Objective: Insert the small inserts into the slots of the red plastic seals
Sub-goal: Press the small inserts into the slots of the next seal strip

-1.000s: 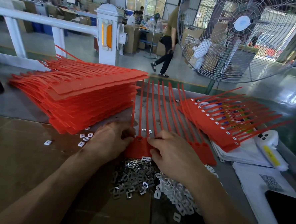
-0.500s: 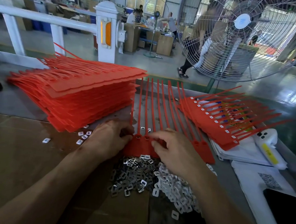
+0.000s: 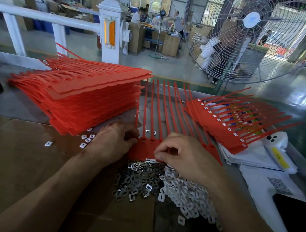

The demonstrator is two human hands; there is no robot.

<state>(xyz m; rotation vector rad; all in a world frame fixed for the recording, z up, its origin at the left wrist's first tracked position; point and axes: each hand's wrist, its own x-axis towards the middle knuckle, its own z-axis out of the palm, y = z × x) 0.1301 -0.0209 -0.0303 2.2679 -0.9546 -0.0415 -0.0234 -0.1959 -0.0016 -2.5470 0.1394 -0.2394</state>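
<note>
While the left hand (image 3: 114,142) pins the seal sheet (image 3: 146,149) with curled fingers, the right hand's (image 3: 187,157) pinched fingertips should seat each insert squarely, though none is visible.

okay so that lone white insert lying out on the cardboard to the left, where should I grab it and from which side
Pinch the lone white insert across its two short outer edges, coming straight down from above. It lies flat on the cardboard, apart from the others, so its thin rim is probably the only grippable part. The left hand is nearer.
</note>
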